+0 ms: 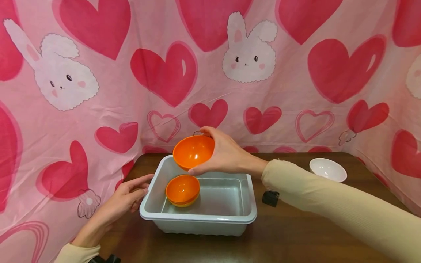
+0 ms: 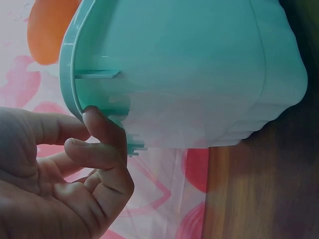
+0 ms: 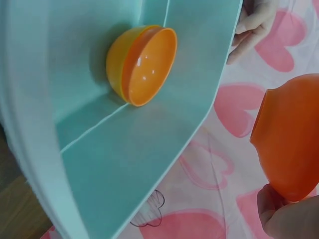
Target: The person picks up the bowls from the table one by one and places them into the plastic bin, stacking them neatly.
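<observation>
Right hand point(image 1: 227, 151): grasping the high orange bowl point(image 1: 192, 150) by its side, thumb at the near edge and fingers round the back. A snug, soft squeeze seems best, so it does not slip.
High orange bowl: up in the air at the back left of the tub point(image 1: 200, 218), its open side tipped toward the person. It should stay well above the rim and turn slowly, so it won't bump.
Left hand point(image 1: 120, 201): fingers bent, pinching the tub's left rim. That looks like a good way to stop the tub sliding.
Low orange bowl point(image 1: 182, 188): sits inside a yellow bowl point(image 3: 115, 62), at the left in the tub. Slow moves above them should be safest.
White bowl point(image 1: 327, 168): on the table point(image 1: 289, 237) at the right, well apart from the tub. The right sleeve point(image 1: 306, 190) could brush it, so mind the elbow.
</observation>
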### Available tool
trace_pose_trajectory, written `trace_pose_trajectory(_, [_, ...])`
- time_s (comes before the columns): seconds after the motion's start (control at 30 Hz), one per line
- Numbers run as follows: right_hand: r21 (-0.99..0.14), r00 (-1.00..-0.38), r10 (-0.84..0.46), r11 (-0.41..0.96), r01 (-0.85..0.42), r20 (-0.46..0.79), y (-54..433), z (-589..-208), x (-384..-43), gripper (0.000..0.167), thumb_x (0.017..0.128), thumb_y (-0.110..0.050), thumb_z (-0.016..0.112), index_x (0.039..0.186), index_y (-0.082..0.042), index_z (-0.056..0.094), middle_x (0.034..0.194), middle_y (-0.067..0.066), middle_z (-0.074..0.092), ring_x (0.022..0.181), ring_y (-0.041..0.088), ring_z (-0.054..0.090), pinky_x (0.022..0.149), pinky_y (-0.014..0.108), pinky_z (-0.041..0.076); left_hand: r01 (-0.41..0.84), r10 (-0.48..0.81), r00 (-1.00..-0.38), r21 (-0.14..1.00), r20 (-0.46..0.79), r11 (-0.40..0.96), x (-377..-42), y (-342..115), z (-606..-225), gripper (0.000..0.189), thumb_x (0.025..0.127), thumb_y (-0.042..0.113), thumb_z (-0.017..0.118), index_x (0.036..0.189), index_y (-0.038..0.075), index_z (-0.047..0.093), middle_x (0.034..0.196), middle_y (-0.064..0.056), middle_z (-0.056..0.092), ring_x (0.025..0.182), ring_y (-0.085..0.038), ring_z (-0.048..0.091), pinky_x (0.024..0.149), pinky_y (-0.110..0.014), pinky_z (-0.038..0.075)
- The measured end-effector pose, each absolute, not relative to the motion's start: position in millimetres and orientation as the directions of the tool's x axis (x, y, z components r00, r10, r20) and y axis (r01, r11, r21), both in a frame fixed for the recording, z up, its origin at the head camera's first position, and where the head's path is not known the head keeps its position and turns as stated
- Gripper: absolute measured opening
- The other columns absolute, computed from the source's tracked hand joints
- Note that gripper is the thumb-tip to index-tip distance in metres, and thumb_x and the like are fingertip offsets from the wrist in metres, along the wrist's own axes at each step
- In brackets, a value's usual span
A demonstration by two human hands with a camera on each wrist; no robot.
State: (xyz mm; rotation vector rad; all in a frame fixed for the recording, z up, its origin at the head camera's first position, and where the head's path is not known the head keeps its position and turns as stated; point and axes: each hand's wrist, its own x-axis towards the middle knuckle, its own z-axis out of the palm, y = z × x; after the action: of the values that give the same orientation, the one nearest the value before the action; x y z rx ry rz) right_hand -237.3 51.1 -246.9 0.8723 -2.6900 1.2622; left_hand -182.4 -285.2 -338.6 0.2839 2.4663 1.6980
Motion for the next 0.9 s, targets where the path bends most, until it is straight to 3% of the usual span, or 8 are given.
trace_pose_trajectory(0.3, [-0.690,-0.844,-0.483,0.529,-0.493,0.232,33.3,-252.6,-244.0,0.100,0.066,-0.055,0.093,0.149,-0.021,0.047,0.137,-0.009,0.054,0.116,0.010,0.053,0.091,0.037,0.055,0.081,0.229,-0.973,0.934,0.000,0.348,-182.8,-284.7,-338.5,0.055,0.104,0.004,0.056,0.155,-0.008,0.042,0.109,-0.018,0.061,0.052,-0.019,0.042,0.049,-0.027,0.042])
trace_pose_trajectory(0.9, [-0.687,-0.857,-0.489,0.567,-0.454,0.163,11.2,-276.9,-251.9,0.109,0.064,-0.058,0.092,0.155,-0.020,0.044,0.144,-0.004,0.054,0.124,0.016,0.051,0.102,0.045,0.051,0.067,0.221,-0.975,0.937,-0.011,0.344,-181.3,-285.0,-338.8,0.054,0.105,0.006,0.057,0.156,-0.007,0.042,0.109,-0.018,0.061,0.053,-0.020,0.043,0.050,-0.026,0.043])
